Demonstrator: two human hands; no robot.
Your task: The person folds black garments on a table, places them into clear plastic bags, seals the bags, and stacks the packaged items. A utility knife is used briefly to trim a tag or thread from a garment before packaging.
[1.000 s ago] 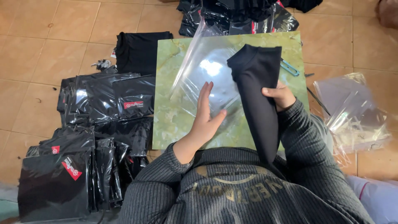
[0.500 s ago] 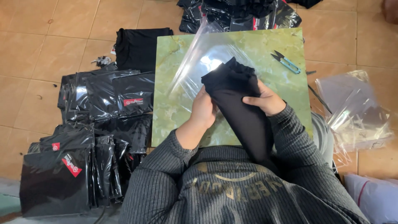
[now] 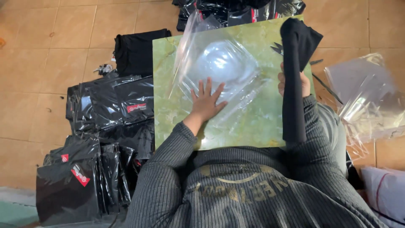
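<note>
A green marbled board (image 3: 253, 122) lies in front of me. On it rests a clear plastic bag (image 3: 219, 67), puffed up in the middle. My left hand (image 3: 206, 101) lies flat with spread fingers on the bag's near edge. My right hand (image 3: 295, 82) grips a folded black garment (image 3: 295, 71) at the board's right side; the cloth stands upright and hangs down over my forearm. Black scissors (image 3: 276, 48) show partly behind the garment.
Several black garments packed in glossy bags (image 3: 105, 118) are stacked on the tiled floor at the left. A folded unbagged black garment (image 3: 137, 50) lies beyond them. More packed pieces (image 3: 236, 10) sit at the top. Loose clear bags (image 3: 367, 97) lie at the right.
My right hand has carried the black garment from the board's middle to its right side. My left hand left the cloth and now presses flat on the clear bag.
</note>
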